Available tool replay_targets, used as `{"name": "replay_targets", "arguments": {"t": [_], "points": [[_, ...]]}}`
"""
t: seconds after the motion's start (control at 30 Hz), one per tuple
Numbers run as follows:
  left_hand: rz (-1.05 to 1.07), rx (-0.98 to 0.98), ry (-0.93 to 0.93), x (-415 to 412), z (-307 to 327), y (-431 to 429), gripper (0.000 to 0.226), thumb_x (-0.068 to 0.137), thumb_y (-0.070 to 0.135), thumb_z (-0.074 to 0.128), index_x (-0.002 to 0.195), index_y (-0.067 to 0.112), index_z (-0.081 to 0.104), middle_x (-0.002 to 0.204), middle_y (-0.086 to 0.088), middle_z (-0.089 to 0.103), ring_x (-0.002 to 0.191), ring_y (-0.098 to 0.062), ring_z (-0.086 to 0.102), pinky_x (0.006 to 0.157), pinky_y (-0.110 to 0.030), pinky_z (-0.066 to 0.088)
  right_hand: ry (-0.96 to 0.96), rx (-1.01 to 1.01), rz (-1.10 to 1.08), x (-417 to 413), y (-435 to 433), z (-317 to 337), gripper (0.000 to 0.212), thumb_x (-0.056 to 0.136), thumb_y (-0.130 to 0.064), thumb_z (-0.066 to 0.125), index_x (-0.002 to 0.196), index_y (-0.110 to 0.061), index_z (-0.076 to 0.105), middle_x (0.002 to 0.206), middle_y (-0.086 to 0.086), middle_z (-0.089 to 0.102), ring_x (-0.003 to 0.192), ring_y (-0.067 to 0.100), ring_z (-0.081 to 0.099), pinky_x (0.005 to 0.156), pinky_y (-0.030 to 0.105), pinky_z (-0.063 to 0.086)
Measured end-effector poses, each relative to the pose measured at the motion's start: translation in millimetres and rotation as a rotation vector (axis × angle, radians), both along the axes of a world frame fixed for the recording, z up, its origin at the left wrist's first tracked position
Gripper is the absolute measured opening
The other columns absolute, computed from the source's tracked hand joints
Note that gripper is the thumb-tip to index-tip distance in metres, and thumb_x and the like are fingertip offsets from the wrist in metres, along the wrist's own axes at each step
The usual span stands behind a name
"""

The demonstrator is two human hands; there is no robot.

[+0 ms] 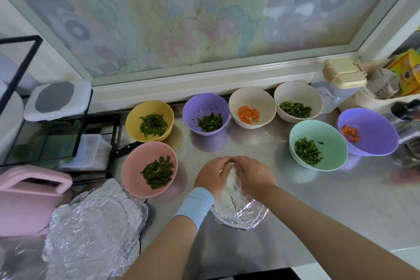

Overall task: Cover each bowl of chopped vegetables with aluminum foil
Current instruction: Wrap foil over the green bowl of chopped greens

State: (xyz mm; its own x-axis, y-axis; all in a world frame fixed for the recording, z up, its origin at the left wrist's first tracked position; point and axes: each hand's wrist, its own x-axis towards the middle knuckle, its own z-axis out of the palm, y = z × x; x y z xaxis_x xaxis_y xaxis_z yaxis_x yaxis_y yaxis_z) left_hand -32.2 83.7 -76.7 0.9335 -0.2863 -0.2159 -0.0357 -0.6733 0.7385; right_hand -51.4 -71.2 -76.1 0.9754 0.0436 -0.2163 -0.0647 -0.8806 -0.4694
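Aluminum foil sheet, judged light, soft, tear-prone and best held by its edge, is being pinched at the far edge by left hand and right hand

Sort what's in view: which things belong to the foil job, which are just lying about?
Job: foiled bowl, held by left hand and right hand; foil pile; uncovered yellow bowl, pink bowl, left purple bowl, right purple bowl, carrot cream bowl, greens cream bowl, green bowl.
Lying about: pink board, knife, lidded tub, black rack.
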Motion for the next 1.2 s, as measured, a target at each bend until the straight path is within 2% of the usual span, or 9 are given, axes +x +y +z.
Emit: {"name": "replay_targets", "arguments": {"t": [0.17,0.33,0.4,0.5,0.67,0.77,0.83,1.03,1.2], "points": [[0.244,-0.073,0.223,-10,-3,4,0.021,0.096,0.033,0.051,0.097,0.026,0.071,0.095,0.007,0.070,0.089,-0.015,0.061,0.085,-0.030,0.048,0.119,0.164,-0.034,2,-18,-4,0.024,0.098,-0.047,0.044,0.113,-0.042,0.063,0.101,-0.014,0.070,0.095,0.014,0.063,0.083,0.031,0.049],[0.324,-0.137,0.273,-10,0,4,0.030,0.095,0.029,0.050,0.065,0.027,0.054,0.065,0.008,0.052,0.071,-0.017,0.048,0.066,-0.030,0.039,0.154,0.188,-0.016,9,-14,-4,0.022,0.099,-0.046,0.046,0.108,-0.039,0.064,0.095,-0.011,0.070,0.090,0.014,0.061,0.074,0.028,0.044],[0.286,-0.087,0.225,-5,-1,7,0.027,0.097,0.025,0.048,0.071,0.028,0.056,0.077,0.007,0.057,0.080,-0.018,0.052,0.069,-0.027,0.037,0.163,0.203,0.012,16,-11,-2,0.022,0.100,-0.044,0.046,0.107,-0.036,0.065,0.095,-0.009,0.070,0.090,0.016,0.061,0.074,0.029,0.046],[0.270,-0.013,0.137,2,-4,11,0.021,0.100,0.022,0.045,0.102,0.018,0.066,0.107,0.001,0.062,0.102,-0.016,0.055,0.085,-0.022,0.036,0.138,0.238,0.050,27,-3,2,0.023,0.100,-0.039,0.047,0.109,-0.031,0.067,0.101,-0.006,0.071,0.095,0.018,0.062,0.078,0.029,0.046],[0.110,0.183,-0.182,7,-4,17,0.045,0.094,0.006,0.044,0.132,0.027,0.055,0.132,0.007,0.058,0.122,-0.016,0.049,0.107,-0.033,0.036,0.160,0.264,0.067,40,4,-1,0.030,0.100,-0.032,0.048,0.128,-0.026,0.059,0.121,-0.004,0.067,0.113,0.018,0.059,0.093,0.029,0.045],[0.040,0.184,-0.083,10,3,10,0.051,0.093,0.002,0.042,0.133,0.032,0.056,0.133,0.009,0.058,0.123,-0.015,0.050,0.109,-0.029,0.035,0.100,0.251,0.008,37,-8,-1,0.029,0.101,-0.028,0.047,0.127,-0.024,0.059,0.127,-0.005,0.061,0.118,0.016,0.054,0.096,0.026,0.039],[0.123,0.081,0.031,8,3,9,0.050,0.094,0.003,0.038,0.129,0.034,0.059,0.133,0.011,0.058,0.122,-0.012,0.052,0.107,-0.026,0.037,0.086,0.276,-0.047,28,-15,0,0.028,0.102,-0.025,0.046,0.124,-0.024,0.062,0.121,-0.005,0.062,0.112,0.016,0.056,0.089,0.022,0.038],[0.481,-0.257,0.283,1,-2,12,0.027,0.093,0.027,0.048,0.087,0.042,0.070,0.092,0.016,0.071,0.095,-0.014,0.065,0.093,-0.038,0.053,0.180,0.420,-0.167,21,-5,-5,0.025,0.103,-0.029,0.043,0.110,-0.029,0.067,0.099,-0.009,0.068,0.094,0.014,0.059,0.077,0.024,0.038],[0.487,-0.240,0.246,1,-4,13,0.021,0.094,0.031,0.052,0.085,0.027,0.071,0.063,0.010,0.059,0.071,-0.021,0.055,0.081,-0.036,0.052,0.220,0.354,-0.141,25,-9,-8,0.025,0.102,-0.032,0.043,0.098,-0.026,0.067,0.088,0.000,0.067,0.088,0.023,0.060,0.071,0.028,0.040]]}}
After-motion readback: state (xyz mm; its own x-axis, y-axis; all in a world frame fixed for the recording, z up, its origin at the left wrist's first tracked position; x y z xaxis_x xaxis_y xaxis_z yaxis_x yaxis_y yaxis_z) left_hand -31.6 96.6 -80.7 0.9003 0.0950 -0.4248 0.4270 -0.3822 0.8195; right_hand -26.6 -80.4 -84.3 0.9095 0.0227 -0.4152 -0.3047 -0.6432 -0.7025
